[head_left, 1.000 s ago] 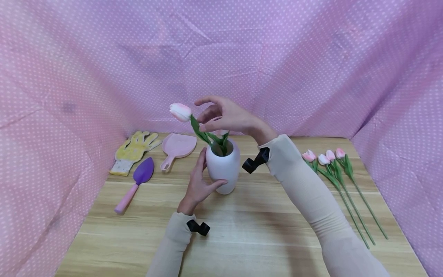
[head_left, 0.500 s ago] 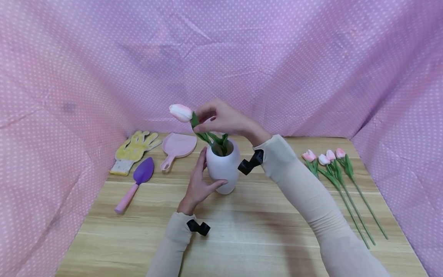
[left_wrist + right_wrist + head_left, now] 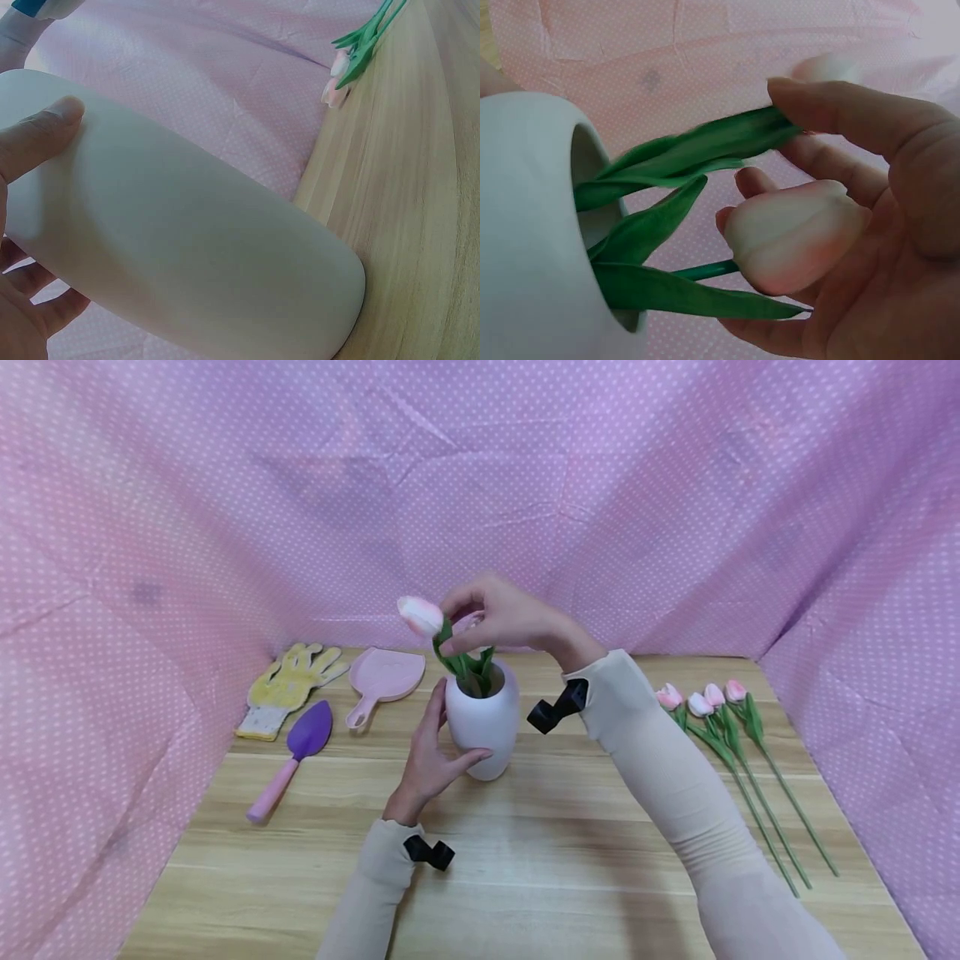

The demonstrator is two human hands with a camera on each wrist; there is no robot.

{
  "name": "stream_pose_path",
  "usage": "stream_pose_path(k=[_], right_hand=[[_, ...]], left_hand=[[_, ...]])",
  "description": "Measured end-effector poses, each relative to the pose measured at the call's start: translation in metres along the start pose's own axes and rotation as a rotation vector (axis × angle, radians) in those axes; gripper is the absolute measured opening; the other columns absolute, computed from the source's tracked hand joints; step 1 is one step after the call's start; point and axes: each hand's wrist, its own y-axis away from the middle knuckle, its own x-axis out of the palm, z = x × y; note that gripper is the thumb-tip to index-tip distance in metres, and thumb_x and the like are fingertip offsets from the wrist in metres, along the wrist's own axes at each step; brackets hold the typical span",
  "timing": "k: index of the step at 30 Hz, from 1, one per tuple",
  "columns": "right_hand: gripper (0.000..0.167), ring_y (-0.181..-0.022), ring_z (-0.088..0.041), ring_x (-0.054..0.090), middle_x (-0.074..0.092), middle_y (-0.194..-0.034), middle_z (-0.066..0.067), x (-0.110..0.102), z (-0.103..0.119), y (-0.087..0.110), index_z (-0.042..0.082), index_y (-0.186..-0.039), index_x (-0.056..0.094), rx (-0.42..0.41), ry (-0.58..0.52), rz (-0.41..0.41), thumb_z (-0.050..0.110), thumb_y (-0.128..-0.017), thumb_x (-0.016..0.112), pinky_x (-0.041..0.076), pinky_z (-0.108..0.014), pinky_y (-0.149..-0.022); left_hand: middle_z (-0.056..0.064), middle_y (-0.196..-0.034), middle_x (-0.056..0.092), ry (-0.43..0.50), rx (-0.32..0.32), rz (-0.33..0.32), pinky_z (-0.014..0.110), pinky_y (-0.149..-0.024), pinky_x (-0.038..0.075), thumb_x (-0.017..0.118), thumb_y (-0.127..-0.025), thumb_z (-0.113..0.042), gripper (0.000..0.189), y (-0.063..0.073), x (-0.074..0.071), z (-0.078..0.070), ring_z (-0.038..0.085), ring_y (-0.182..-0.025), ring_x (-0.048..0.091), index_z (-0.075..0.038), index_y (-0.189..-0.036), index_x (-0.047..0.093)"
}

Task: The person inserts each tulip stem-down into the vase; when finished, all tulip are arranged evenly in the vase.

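A white vase (image 3: 483, 727) stands on the table with green leaves and tulip stems rising from its mouth. My left hand (image 3: 429, 768) holds the vase's left side, thumb across the front and fingers behind, as the left wrist view also shows. Above the rim, my right hand (image 3: 513, 614) pinches one tulip (image 3: 420, 615) just below its pink-white bloom, between thumb and index finger. That bloom is mostly hidden behind the thumb in the right wrist view. A second tulip (image 3: 795, 236) leans out of the vase in front of the right palm, its bloom among the loosely bent other fingers.
Several tulips (image 3: 738, 760) lie on the wooden table (image 3: 540, 885) at the right, partly behind the right sleeve. At the left are a yellow-and-white glove (image 3: 288, 687), a purple trowel (image 3: 309, 731) and a pink dustpan-shaped scoop (image 3: 386, 675). Pink dotted cloth (image 3: 480, 485) surrounds the table.
My right hand's fingers have come together on the tulip below its bloom. The bloom has then shifted right, towards the vase's middle. The left hand and vase have stayed put.
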Motion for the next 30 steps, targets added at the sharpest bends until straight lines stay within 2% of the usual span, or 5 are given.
stream_pose_path(k=[8, 11, 15, 21, 30], right_hand=[[0.058, -0.126, -0.022, 0.057, 0.062, -0.134, -0.007, -0.003, -0.001, 0.006, 0.013, -0.133, 0.058, 0.035, 0.037, 0.028, 0.020, -0.080, 0.081, 0.047, -0.048, -0.109], [0.060, -0.130, -0.022, 0.056, 0.061, -0.137, -0.004, -0.006, 0.000, 0.009, 0.017, -0.135, 0.057, 0.021, 0.041, 0.008, 0.025, -0.080, 0.079, 0.042, -0.052, -0.113], [0.055, -0.130, -0.023, 0.056, 0.062, -0.137, -0.009, -0.010, 0.001, 0.014, 0.011, -0.136, 0.057, -0.009, -0.005, -0.033, 0.020, -0.084, 0.074, 0.040, -0.054, -0.117], [0.045, -0.120, -0.023, 0.063, 0.066, -0.130, -0.014, -0.017, 0.003, 0.025, 0.002, -0.131, 0.060, -0.016, -0.104, -0.175, 0.008, -0.087, 0.072, 0.053, -0.040, -0.107], [0.021, -0.097, -0.011, 0.070, 0.074, -0.102, 0.003, -0.039, -0.005, 0.059, 0.007, -0.108, 0.070, -0.067, -0.295, -0.464, -0.002, -0.089, 0.068, 0.058, -0.022, -0.090]], left_hand=[[0.015, -0.162, 0.034, 0.002, 0.011, 0.003, 0.055, -0.114, 0.044, 0.090, -0.072, -0.009, 0.117, 0.000, 0.001, 0.001, 0.037, -0.142, 0.046, -0.013, -0.161, 0.015], [0.015, -0.160, 0.037, 0.005, 0.031, -0.005, 0.055, -0.113, 0.045, 0.091, -0.071, -0.008, 0.117, 0.000, 0.001, 0.001, 0.037, -0.140, 0.048, -0.013, -0.161, 0.016], [0.016, -0.159, 0.038, 0.011, 0.040, -0.016, 0.056, -0.113, 0.045, 0.091, -0.070, -0.006, 0.117, 0.000, 0.002, 0.000, 0.038, -0.139, 0.048, -0.011, -0.160, 0.017], [0.018, -0.161, 0.035, 0.013, 0.026, -0.022, 0.056, -0.115, 0.043, 0.091, -0.070, -0.006, 0.117, 0.001, 0.002, 0.000, 0.040, -0.142, 0.045, -0.011, -0.160, 0.017], [0.021, -0.159, 0.036, 0.005, 0.042, -0.032, 0.055, -0.114, 0.045, 0.092, -0.067, -0.003, 0.118, 0.001, 0.002, 0.000, 0.043, -0.138, 0.048, -0.006, -0.159, 0.018]])
